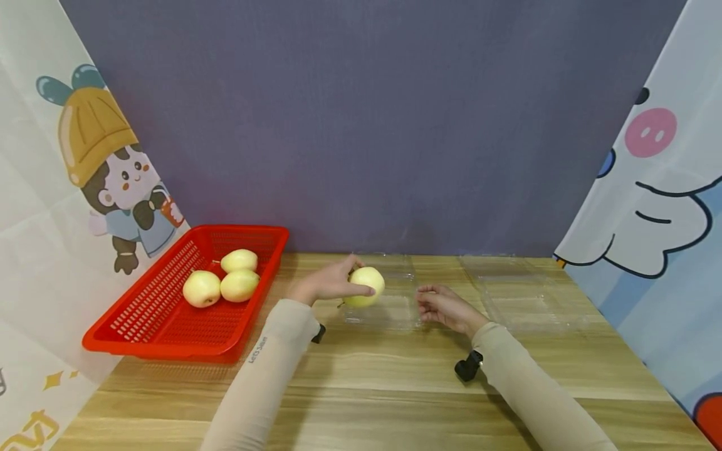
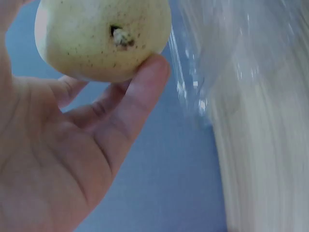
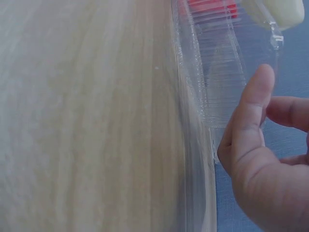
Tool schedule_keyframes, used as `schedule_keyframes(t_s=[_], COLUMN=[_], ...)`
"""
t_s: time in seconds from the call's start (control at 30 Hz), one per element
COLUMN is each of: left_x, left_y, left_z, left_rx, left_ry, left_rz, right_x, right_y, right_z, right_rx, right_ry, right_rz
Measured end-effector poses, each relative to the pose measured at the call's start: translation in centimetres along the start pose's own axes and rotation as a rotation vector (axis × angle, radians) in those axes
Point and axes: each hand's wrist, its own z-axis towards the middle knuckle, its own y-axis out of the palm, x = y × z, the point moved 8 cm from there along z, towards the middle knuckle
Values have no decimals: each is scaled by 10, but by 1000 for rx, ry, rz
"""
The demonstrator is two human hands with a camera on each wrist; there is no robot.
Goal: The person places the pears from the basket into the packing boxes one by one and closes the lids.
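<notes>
My left hand point(image 1: 333, 282) grips a pale yellow pear point(image 1: 369, 279) between thumb and fingers, above a clear plastic box point(image 1: 389, 313). In the left wrist view the pear point(image 2: 96, 43) shows its speckled end, with the left hand point(image 2: 63, 145) round one side of it. At the right edge of the same box, my right hand point(image 1: 448, 308) pinches the rim. The right wrist view has that hand's thumb and fingers point(image 3: 256, 111) on either side of the see-through wall. The box's lid point(image 1: 389, 266) lies folded back toward the wall.
Left of the hands stands a red plastic basket point(image 1: 169, 335) holding several pears point(image 1: 239, 285). A second clear box point(image 1: 524, 307) with its lid raised back sits on the right of the wooden table point(image 1: 383, 401). A grey-blue backdrop point(image 1: 372, 125) rises behind.
</notes>
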Motion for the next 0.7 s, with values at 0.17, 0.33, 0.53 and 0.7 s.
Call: schedule_keyframes(t_s=[0.17, 0.33, 0.53, 0.7], left_x=[3, 5, 9, 6], left_y=[10, 18, 25, 32], left_z=[7, 11, 12, 15], left_rx=[21, 53, 96, 128], left_ry=[-26, -51, -74, -104], left_rz=[-63, -107, -193, -240], right_x=[1, 0, 0, 0], right_y=[0, 1, 2, 3], right_z=[2, 3, 3, 2], right_rx=[9, 8, 11, 10], right_ry=[12, 3, 7, 11], right_rz=[-1, 0, -10, -11])
